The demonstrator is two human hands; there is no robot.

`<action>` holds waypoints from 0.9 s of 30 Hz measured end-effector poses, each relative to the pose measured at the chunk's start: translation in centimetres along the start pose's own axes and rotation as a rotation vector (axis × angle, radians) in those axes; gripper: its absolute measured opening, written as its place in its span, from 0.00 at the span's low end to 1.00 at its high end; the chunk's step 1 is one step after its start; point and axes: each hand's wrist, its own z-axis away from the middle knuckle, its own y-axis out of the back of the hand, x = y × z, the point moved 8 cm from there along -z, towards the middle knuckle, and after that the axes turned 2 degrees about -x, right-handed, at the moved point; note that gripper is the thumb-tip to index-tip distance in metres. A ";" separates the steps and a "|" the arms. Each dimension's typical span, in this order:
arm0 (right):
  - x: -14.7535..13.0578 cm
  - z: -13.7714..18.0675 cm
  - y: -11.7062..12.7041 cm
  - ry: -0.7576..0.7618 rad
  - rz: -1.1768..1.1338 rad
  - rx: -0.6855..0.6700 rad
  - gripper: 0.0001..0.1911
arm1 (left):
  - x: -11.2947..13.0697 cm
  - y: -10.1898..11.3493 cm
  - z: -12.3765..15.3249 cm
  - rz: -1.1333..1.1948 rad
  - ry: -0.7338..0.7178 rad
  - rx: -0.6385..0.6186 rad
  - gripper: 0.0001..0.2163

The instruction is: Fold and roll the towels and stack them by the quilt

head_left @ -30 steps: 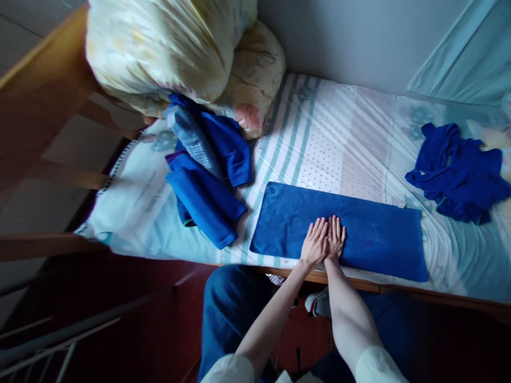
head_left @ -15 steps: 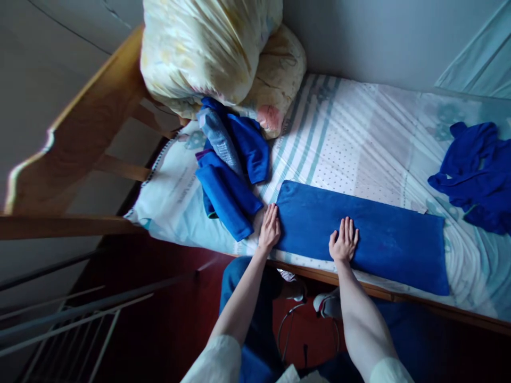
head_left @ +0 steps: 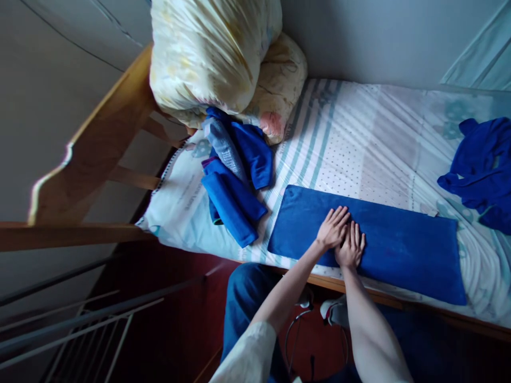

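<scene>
A blue towel (head_left: pixel 407 244) lies spread in a long flat rectangle along the near edge of the bed. My left hand (head_left: pixel 334 227) rests flat on its middle, fingers stretched out. Right beside it, partly under its edge, my right hand (head_left: pixel 350 246) lies flat on the same cloth with fingers extended. The two hands touch or overlap. To the left is a pile of folded blue cloths (head_left: pixel 231 199) with a light grey-blue cloth (head_left: pixel 225 146) among them. Neither hand grips anything.
Bundled cream bedding (head_left: pixel 215 53) sits against the wooden headboard (head_left: pixel 99 143). Crumpled blue cloth (head_left: pixel 483 170) lies at the right on the patterned bed sheet (head_left: pixel 343 154). A metal rack (head_left: pixel 88 324) stands at lower left. My knee (head_left: pixel 249 292) is close to the bed's edge.
My left hand has moved right, from the towel's left end to its middle beside my right hand. My right hand stays flat at about the same place on the towel. The view has shifted slightly.
</scene>
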 end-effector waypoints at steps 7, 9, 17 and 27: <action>-0.5 -0.4 1.1 -0.021 -0.002 0.020 0.33 | -13.8 7.9 2.8 -0.140 0.369 0.152 0.28; -0.6 -0.4 1.2 -0.021 -0.001 0.030 0.33 | -15.9 9.2 2.9 -0.164 0.463 0.172 0.29; -0.7 -0.3 1.0 -0.030 0.002 0.028 0.33 | -10.5 6.0 2.9 -0.179 0.372 0.132 0.28; -0.8 -0.4 1.2 -0.059 0.039 -0.089 0.34 | -9.2 6.2 3.1 -0.081 0.378 0.195 0.28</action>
